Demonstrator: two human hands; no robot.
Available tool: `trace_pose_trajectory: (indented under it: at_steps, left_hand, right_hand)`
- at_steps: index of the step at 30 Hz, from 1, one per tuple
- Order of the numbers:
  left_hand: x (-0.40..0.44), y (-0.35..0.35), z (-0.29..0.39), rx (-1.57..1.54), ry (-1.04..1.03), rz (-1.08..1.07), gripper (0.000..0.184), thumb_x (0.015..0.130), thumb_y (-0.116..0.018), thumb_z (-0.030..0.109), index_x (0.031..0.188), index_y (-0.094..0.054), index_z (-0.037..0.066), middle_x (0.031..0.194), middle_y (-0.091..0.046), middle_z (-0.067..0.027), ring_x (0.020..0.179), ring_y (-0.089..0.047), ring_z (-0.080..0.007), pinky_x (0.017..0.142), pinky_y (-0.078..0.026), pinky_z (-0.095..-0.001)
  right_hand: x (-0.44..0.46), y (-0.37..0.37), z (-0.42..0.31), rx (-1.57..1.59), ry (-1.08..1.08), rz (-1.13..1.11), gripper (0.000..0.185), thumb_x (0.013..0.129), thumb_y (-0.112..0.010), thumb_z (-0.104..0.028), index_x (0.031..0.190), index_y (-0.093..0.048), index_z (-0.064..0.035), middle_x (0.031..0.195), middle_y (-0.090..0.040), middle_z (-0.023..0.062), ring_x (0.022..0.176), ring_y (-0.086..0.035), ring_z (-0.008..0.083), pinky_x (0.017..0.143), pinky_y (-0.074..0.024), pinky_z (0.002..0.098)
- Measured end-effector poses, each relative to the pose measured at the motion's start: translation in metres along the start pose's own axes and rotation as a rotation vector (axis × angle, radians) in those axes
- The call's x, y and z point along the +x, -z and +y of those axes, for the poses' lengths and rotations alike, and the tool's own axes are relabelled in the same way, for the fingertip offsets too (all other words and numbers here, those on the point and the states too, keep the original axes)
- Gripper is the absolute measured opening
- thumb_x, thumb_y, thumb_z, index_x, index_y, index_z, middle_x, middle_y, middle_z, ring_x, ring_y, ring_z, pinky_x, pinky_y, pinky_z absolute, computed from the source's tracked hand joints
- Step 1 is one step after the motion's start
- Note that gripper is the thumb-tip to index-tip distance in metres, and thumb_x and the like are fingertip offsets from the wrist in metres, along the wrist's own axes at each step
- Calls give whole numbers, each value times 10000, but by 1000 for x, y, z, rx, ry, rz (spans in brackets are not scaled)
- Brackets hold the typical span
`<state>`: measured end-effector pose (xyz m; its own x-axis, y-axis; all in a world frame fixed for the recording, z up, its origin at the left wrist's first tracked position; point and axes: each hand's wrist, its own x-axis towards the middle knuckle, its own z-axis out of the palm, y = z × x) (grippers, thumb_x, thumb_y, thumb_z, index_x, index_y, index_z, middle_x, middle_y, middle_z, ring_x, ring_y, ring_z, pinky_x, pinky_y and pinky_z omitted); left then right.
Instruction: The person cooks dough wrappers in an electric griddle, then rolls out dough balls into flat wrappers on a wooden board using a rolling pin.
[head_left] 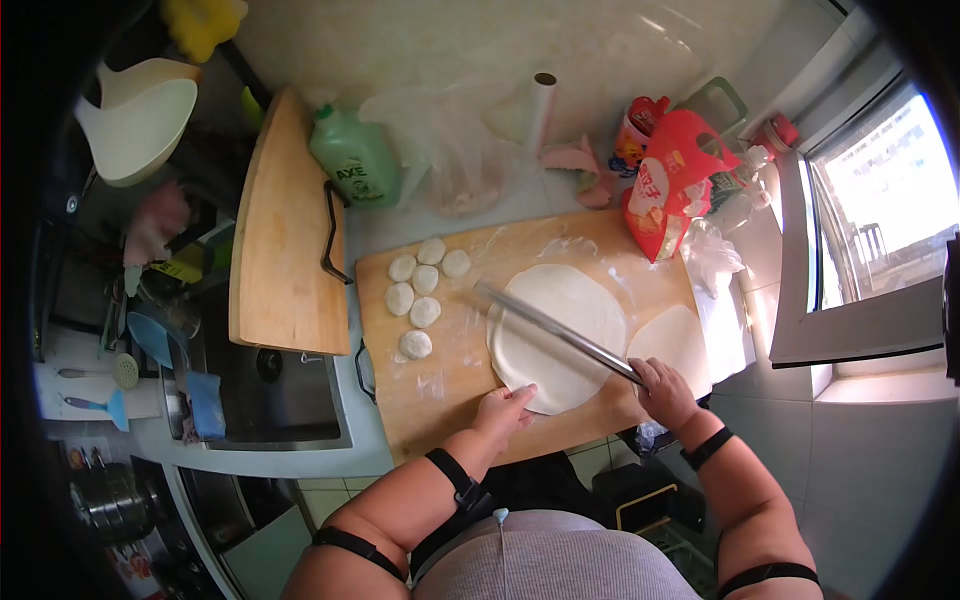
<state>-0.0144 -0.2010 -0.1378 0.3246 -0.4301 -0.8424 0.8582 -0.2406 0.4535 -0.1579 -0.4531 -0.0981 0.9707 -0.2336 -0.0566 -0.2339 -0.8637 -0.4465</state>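
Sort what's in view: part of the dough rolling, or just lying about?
In the job:
rolling pin, in right hand
large dough sheet, left hand at its edge
second dough sheet
seven dough pieces
floured board

Lying about, apparently:
green bottle
other board
white ladle
blue ladle
red bag, contents unclear

A broad, round, thin sheet of pale dough [580, 305] lies flat; a slim metallic rolling pin [560, 331] slants across it, far left to near right.
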Motion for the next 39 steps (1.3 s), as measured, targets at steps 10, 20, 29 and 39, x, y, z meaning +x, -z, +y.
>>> trace_pose_trajectory:
  at_steps: [10,20,29,39]
  left_hand:
    - [18,-3,55,-378,-11,-508,262,986,-487,227,1107,-582,16,1106,-664,-127,959,-661,-199,808,-555,-330]
    - [66,-57,110,1391,-1158,457,528,894,-491,251,1361,-434,12,1435,-395,-173,1362,-328,-287,1120,-239,-502]
    - [-5,-51,-18,1609,-1050,159,693,845,-466,369,1413,-368,-16,1509,-311,-151,1419,-254,-263,1149,-157,-446]
    - [49,-52,54,1650,-1008,367,593,919,-388,322,1435,-358,32,1530,-290,-117,1433,-219,-255,1147,-159,-468]
  right_hand:
    - [86,19,35,-181,347,-73,423,766,-566,-29,1149,-624,-199,1003,-580,57,978,-561,276,851,-462,414]
    - [154,-15,-23,61,267,82,498,875,-526,-229,1340,-465,-61,1391,-436,186,1301,-403,346,1050,-359,468]
    - [23,-39,-43,-8,251,-133,741,878,-464,-530,1397,-403,-4,1479,-367,170,1390,-316,307,1120,-215,499]
    - [116,-50,-31,-223,227,-13,773,899,-376,-557,1414,-368,18,1517,-291,172,1413,-257,312,1129,-192,523]
